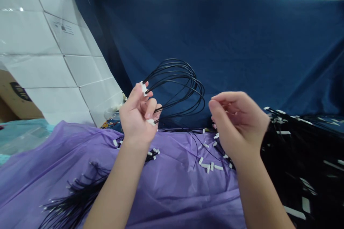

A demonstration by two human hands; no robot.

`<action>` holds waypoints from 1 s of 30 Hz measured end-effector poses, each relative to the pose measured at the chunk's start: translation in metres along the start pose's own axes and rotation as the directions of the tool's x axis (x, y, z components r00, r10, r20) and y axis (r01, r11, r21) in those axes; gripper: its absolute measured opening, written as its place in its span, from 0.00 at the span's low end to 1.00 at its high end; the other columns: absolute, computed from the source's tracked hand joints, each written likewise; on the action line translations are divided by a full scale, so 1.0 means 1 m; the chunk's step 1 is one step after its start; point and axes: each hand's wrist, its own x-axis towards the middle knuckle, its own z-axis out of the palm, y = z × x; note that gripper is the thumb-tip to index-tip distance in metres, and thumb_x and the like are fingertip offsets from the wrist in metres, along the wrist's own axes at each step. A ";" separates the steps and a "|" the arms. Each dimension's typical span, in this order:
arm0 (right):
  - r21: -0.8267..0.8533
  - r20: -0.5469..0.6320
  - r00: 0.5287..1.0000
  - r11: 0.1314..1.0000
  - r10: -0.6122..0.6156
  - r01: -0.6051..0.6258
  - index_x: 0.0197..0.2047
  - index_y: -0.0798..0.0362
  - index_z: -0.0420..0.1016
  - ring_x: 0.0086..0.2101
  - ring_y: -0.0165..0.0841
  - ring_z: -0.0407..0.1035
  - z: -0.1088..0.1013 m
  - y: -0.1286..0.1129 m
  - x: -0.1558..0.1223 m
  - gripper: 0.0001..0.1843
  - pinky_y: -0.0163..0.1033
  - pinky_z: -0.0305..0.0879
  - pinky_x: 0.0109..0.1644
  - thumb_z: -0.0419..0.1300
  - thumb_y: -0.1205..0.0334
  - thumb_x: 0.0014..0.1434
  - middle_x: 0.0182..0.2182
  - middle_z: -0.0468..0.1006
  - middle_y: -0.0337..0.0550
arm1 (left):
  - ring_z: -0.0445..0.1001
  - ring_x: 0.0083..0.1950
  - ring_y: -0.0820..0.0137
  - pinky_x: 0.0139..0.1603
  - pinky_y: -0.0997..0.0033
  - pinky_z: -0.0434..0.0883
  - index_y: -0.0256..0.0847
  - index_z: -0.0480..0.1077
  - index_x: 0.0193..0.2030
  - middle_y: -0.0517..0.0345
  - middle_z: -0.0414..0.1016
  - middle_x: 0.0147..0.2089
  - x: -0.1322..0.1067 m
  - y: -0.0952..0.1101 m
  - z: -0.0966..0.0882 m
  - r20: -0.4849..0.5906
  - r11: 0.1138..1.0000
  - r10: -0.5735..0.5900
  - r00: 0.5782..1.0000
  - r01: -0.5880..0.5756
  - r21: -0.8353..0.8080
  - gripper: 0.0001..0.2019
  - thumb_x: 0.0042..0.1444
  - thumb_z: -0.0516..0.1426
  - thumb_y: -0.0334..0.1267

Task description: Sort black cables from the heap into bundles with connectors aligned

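My left hand (141,112) is closed on a wire harness (197,86), a bundle of thin black wires looping out to the right. One white connector (144,88) sits at its thumb and index finger, and another white connector (151,122) is under the curled lower fingers. To the right, my right hand (236,120) is raised with thumb and index fingertip pinched together, just right of the wire loop. Whatever the pinch holds, if anything, is too small to make out.
Purple cloth (172,196) covers the table, with loose white connectors (212,166) and a bunch of black wires (77,196) on it. A dark pile of wires with white connectors (306,204) lies at right. White boxes (48,71) stand left; a blue curtain (228,43) hangs behind.
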 end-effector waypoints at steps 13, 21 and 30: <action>0.016 0.672 0.728 0.980 0.138 -0.200 0.32 0.55 0.75 0.24 0.22 0.62 0.000 -0.007 -0.001 0.03 0.28 0.58 0.27 0.61 0.66 0.58 0.24 0.71 0.33 | 0.44 0.13 0.85 0.13 0.80 0.50 0.40 0.68 0.29 0.66 0.67 0.24 0.002 0.005 -0.007 0.091 0.989 -0.044 0.995 0.056 -0.137 0.12 0.62 0.53 0.43; 0.095 0.792 0.593 0.930 0.145 -0.354 0.31 0.56 0.73 0.23 0.22 0.60 0.007 -0.013 -0.008 0.05 0.28 0.58 0.25 0.64 0.64 0.55 0.24 0.70 0.34 | 0.46 0.12 0.83 0.13 0.78 0.52 0.38 0.68 0.31 0.65 0.69 0.22 0.001 0.010 -0.006 0.003 0.947 -0.012 1.000 0.012 -0.322 0.12 0.63 0.50 0.40; 0.114 0.830 0.506 0.818 0.234 -0.564 0.69 0.51 0.44 0.26 0.24 0.66 0.020 0.000 -0.020 0.47 0.31 0.65 0.31 0.66 0.65 0.53 0.28 0.72 0.31 | 0.45 0.13 0.83 0.15 0.79 0.54 0.42 0.71 0.33 0.64 0.69 0.23 0.008 0.010 -0.019 0.031 0.976 0.122 0.992 -0.114 -0.186 0.10 0.62 0.52 0.41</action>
